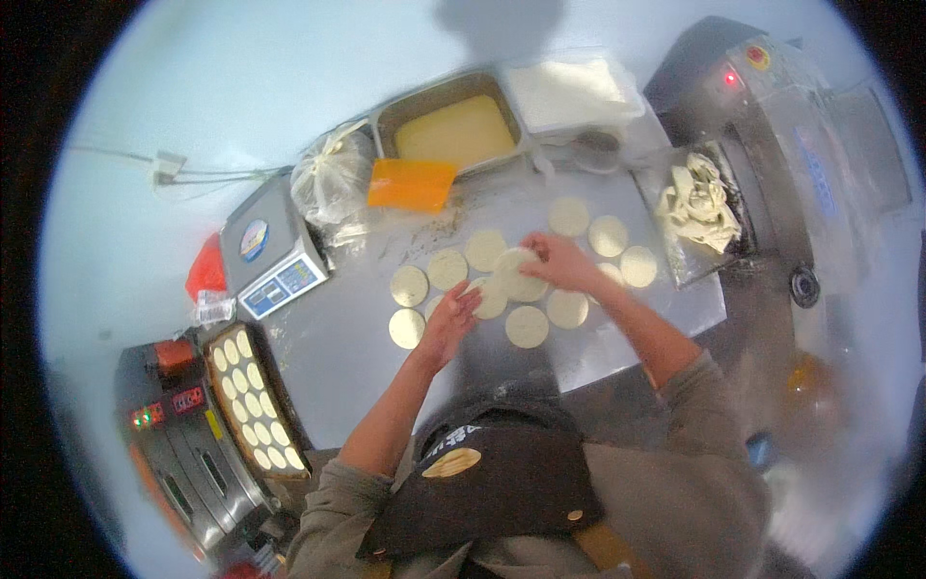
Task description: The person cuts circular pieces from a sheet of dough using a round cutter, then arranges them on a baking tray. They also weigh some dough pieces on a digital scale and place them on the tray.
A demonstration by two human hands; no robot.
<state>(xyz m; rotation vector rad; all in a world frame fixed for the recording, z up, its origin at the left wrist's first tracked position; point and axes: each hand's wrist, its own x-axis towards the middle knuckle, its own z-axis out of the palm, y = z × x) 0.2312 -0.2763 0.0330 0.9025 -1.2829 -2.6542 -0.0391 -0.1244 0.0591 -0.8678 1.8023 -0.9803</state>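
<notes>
In the head view, the right hand pinches a pale, flat, round dough disc over the smooth grey metal table, among matching pale discs. The left hand sits half-curled beside them; whether it grips one, I can't tell.

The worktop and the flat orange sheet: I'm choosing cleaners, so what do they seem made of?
Worktop: probably metal, perhaps stainless steel, with a dull finish, given its cool grey and faint sheen. Flat orange sheet: likely smooth plastic, judging by its vivid, even colour; blur leaves this open.
</notes>
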